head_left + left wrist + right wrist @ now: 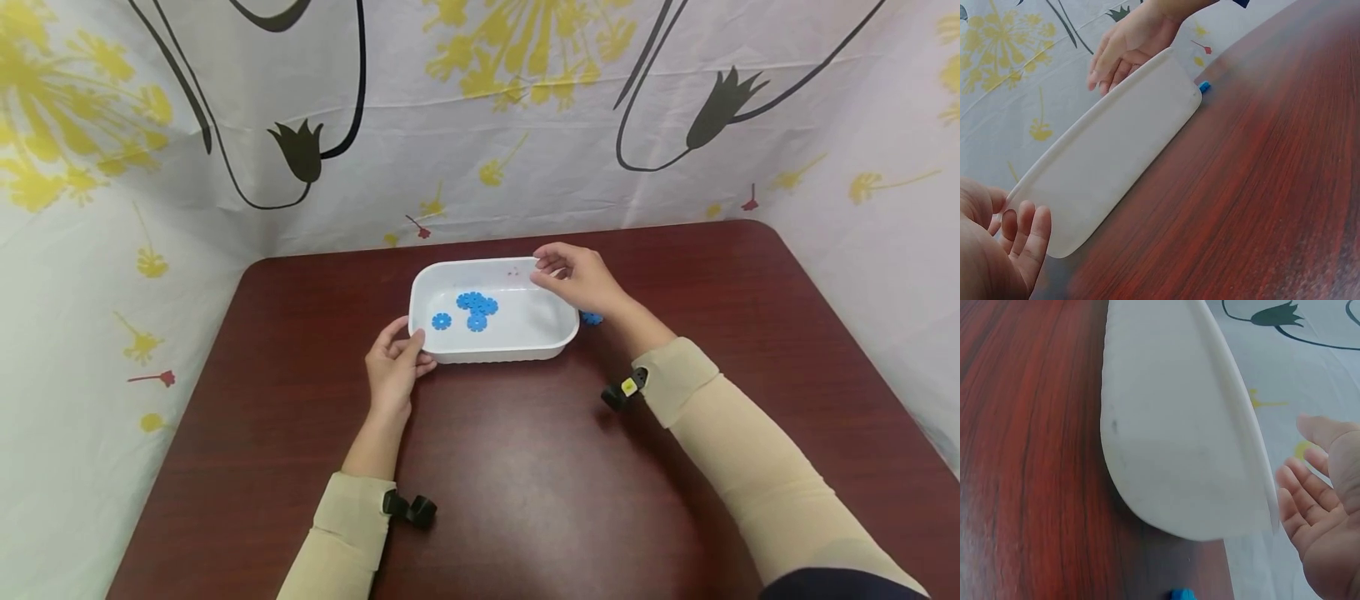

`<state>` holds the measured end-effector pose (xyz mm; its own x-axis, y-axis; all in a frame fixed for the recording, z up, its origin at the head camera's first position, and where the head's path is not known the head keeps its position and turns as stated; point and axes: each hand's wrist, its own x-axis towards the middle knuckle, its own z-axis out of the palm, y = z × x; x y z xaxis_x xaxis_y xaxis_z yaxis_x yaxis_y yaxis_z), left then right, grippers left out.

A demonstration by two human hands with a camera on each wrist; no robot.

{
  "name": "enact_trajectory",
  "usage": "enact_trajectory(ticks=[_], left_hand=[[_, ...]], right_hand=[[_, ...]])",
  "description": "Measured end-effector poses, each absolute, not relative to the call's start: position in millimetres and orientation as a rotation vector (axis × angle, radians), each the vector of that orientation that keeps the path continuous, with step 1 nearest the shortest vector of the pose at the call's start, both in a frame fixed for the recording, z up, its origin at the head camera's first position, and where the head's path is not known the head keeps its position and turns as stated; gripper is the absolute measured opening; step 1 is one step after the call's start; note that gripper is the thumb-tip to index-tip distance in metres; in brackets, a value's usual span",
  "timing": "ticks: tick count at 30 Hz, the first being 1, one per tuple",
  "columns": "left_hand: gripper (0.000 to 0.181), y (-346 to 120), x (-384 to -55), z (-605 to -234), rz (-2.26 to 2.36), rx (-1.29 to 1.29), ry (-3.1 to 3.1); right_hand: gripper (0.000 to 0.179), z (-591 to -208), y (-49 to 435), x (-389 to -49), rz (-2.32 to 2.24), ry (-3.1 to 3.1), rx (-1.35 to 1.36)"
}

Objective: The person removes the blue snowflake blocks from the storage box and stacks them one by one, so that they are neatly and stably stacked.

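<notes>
A white plastic basin (495, 356) with rounded corners stands on the table. My left hand (392, 371) grips its near left corner, the thumb at the rim and the fingers against the outer wall. Inside the basin, several blue snowflake-shaped discs (477, 321) lie in a cluster, and a single blue disc (442, 321) sits apart to their left. My right hand (581, 279) hovers at the far right corner, fingers loosely bent and nothing seen between them. In the right wrist view this hand (1329, 506) is just beyond the basin's rim.
Another blue disc (592, 318) lies on the table outside the basin's right side, partly hidden by my right wrist. The dark red wooden table (510, 467) extends towards me. A white cloth (465, 167) with flower prints hangs behind the table and at both sides.
</notes>
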<state>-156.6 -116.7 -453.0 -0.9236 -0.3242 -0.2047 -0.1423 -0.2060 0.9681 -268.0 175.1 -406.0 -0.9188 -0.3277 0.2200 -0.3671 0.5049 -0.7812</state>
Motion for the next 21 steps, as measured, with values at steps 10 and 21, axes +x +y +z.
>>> enact_trajectory(ticks=[10, 21], left_hand=[[0.037, -117, -157, -452, -2.275, 0.581, -1.905], [0.039, -117, -156, -450, -2.294, 0.598, -1.904]], right_hand=[[0.030, -410, 153, -272, 1.442, -2.648, 0.654], [0.030, -420, 129, -274, 1.446, -2.652, 0.705]])
